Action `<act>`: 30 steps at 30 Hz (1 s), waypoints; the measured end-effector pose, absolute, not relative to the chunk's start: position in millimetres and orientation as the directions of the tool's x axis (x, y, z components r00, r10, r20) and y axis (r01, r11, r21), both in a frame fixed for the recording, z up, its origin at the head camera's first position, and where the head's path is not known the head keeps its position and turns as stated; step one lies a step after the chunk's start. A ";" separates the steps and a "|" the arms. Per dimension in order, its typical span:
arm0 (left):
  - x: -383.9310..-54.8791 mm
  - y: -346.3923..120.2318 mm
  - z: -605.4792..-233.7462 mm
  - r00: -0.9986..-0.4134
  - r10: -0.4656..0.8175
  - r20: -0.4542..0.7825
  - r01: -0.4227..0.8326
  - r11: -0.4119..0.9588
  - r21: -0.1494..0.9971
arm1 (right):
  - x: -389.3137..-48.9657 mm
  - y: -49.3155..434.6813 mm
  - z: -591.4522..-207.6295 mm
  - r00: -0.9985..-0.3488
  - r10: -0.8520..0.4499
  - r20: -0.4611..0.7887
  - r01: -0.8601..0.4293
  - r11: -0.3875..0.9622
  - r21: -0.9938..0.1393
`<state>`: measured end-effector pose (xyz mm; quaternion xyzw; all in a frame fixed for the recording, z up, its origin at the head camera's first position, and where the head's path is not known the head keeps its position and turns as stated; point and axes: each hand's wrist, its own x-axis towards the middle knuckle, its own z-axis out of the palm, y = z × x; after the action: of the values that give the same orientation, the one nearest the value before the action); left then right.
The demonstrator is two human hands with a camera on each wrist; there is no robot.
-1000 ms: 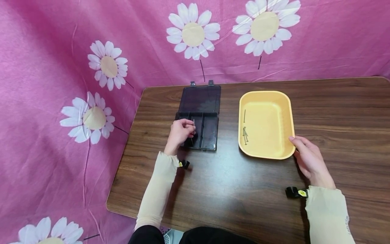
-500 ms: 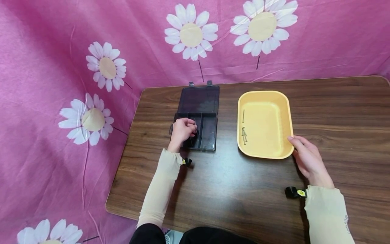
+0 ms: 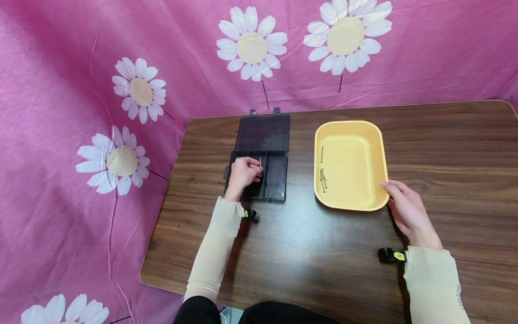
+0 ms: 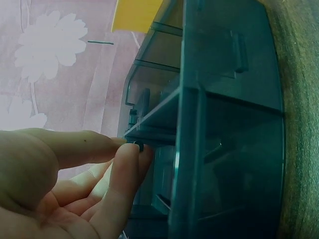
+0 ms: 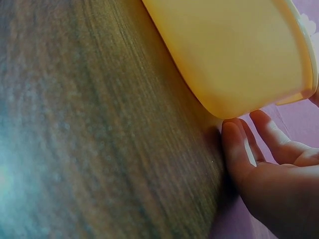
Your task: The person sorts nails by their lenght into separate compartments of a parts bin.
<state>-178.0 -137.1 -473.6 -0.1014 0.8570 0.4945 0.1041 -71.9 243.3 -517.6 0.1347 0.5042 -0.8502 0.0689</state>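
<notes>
My left hand (image 3: 243,173) pinches a thin metal nail (image 3: 261,163) upright between thumb and fingertips, over the dark see-through compartment box (image 3: 277,180). In the left wrist view the fingertips (image 4: 130,149) are at the box's dividers, and only a small dark end of the nail shows. The box's lid (image 3: 263,132) lies folded back. My right hand (image 3: 410,211) grips the near right corner of the yellow tray (image 3: 352,207), thumb on the rim and fingers against the outer wall. Several nails (image 3: 323,180) lie along the tray's left side, one apart from the others.
Both containers stand on a brown wood-grain table (image 3: 307,256). A pink cloth (image 3: 194,58) with white flowers hangs behind it and on the left. A black wrist camera (image 3: 387,255) sits beside the right sleeve.
My left hand has shifted slightly right over the box, still pinching the nail. The right hand keeps its grip on the tray. The head view has drifted a little.
</notes>
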 end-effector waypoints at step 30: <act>-183.6 -135.4 -465.1 -0.965 -0.073 -0.252 -0.258 0.429 0.866 | -72.3 243.3 -516.6 -0.949 0.025 -0.313 0.267 -0.460 -0.847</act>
<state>-183.6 -135.4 -465.1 -0.0985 0.8407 0.5251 0.0883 -72.3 243.3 -516.6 0.1420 0.5145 -0.8426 0.0717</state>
